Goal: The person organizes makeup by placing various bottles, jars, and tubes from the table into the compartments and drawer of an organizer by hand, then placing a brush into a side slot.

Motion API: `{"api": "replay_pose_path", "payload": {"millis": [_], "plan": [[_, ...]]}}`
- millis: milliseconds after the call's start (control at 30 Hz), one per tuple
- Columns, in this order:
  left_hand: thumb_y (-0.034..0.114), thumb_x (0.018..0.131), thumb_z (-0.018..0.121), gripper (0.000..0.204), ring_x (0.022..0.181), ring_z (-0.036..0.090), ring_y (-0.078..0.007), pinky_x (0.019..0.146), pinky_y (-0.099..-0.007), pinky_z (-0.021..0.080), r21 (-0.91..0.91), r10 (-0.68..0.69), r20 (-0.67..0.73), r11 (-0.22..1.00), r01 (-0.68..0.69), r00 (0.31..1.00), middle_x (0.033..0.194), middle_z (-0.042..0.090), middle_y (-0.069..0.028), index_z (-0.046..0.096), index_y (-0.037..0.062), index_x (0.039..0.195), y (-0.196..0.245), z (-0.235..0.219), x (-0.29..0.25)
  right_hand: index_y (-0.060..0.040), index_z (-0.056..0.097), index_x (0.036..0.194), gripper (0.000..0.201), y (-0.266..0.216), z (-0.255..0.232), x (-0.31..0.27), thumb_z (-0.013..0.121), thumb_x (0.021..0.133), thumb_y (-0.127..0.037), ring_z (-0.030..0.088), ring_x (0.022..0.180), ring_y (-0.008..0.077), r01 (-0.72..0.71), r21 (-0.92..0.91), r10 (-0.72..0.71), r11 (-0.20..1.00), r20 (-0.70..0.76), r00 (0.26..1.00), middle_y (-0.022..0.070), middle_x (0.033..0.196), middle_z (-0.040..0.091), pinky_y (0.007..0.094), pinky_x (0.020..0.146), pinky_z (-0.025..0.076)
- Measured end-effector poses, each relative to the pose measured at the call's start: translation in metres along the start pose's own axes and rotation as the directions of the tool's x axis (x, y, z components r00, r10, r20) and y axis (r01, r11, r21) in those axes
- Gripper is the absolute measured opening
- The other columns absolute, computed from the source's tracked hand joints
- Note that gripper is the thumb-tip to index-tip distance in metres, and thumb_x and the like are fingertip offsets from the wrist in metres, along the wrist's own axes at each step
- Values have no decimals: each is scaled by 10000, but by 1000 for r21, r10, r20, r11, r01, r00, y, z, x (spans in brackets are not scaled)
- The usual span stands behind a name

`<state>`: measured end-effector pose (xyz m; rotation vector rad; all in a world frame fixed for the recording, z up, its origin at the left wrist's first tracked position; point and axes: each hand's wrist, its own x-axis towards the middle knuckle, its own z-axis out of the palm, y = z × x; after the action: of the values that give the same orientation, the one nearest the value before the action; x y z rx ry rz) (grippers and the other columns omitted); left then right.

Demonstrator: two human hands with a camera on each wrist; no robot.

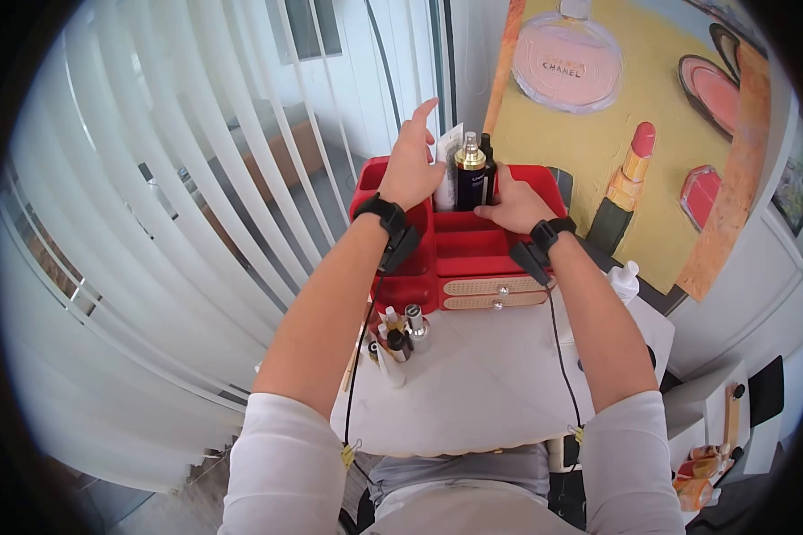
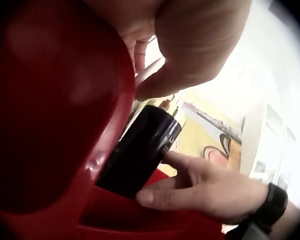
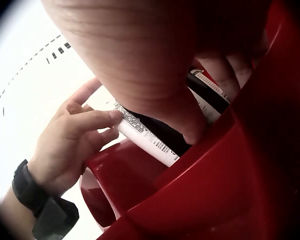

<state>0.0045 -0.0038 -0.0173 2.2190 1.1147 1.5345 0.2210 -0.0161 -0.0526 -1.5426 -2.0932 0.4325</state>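
Note:
A red organiser [image 1: 393,285] stands at the back of a white table [image 1: 482,383]. In its rear compartment stands a dark bottle [image 1: 470,189] with a gold cap, with a white tube [image 1: 448,169] to its left. My left hand [image 1: 417,160] pinches the tube, index finger pointing up. From the right wrist view, the left hand's fingers [image 3: 97,120] lie on the white tube [image 3: 147,140]. My right hand [image 1: 501,209] grips the dark bottle low down. In the left wrist view, the right hand [image 2: 190,187] holds the dark bottle [image 2: 140,150] between thumb and fingers.
The organiser has two beige drawers [image 1: 495,292] at its front. Several small bottles [image 1: 399,341] stand on the table's left side, and a white pump bottle [image 1: 625,281] at the right. A cosmetics painting [image 1: 633,116] leans behind. Vertical blinds [image 1: 152,196] hang to the left.

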Motion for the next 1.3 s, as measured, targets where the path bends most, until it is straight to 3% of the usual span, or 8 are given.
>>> {"api": "replay_pose_path", "payload": {"millis": [267,333,467,567,733,1000,1133,1300], "plan": [[-77,766,657,412,1074,607,-496,948,-515,516,271,23,-6,962,-20,1000,1094,604,-263,601,13,1163,-15,12,6,49,213,1606,975,-11,-11,-24,801,883,-238,694,1107,451,-55,-76,50,996,-56,997,332,1189,696,456,998,531],[-81,761,657,420,1086,603,-496,955,-515,521,284,-24,15,959,19,1000,1161,581,-263,584,10,1164,-8,10,5,35,501,1430,647,-2,8,-35,771,874,-154,707,923,434,260,-387,-453,885,-579,678,240,972,724,473,854,565],[2,741,740,600,1062,617,-478,967,-478,535,280,-21,-16,960,25,1000,1235,531,-261,527,29,1301,-7,8,3,-68,683,1095,233,-73,19,-113,745,874,-109,712,902,309,405,208,-309,890,-379,873,117,1070,705,417,787,582],[98,762,813,636,926,639,-212,794,-350,557,109,-34,-126,993,48,991,1201,566,-157,526,46,1327,-25,3,11,-102,626,1267,449,-87,66,-147,791,860,-195,709,953,343,478,116,-458,870,-166,873,101,1074,681,442,796,582],[60,875,735,481,934,635,-194,760,-317,530,-504,-296,-193,848,164,936,1136,626,-118,537,10,1310,-18,-14,9,-113,605,1247,423,-62,109,-149,783,866,-147,715,942,357,383,60,-383,922,-7,924,132,1008,705,453,765,568],[74,948,700,283,896,648,-160,757,-294,514,-604,-386,7,734,311,923,1056,673,-86,614,5,1209,-30,-16,13,-63,561,1182,245,-49,-30,-153,708,993,-114,684,892,102,368,332,-331,868,-165,929,22,947,677,295,756,549],[73,961,689,221,840,659,-147,731,-272,515,-573,-387,47,745,342,921,1018,683,-81,644,-9,1162,-24,-18,9,-20,511,1164,312,-38,-76,-98,702,998,-202,733,839,320,385,484,-142,786,-465,874,190,967,710,421,758,559],[61,950,676,148,761,657,-153,682,-280,538,-556,-365,11,771,309,931,919,687,-94,663,-27,1068,-21,-16,7,7,514,1156,284,-5,-76,-27,682,982,-142,695,931,485,102,-167,-165,981,-431,887,305,962,707,528,788,536]]}}
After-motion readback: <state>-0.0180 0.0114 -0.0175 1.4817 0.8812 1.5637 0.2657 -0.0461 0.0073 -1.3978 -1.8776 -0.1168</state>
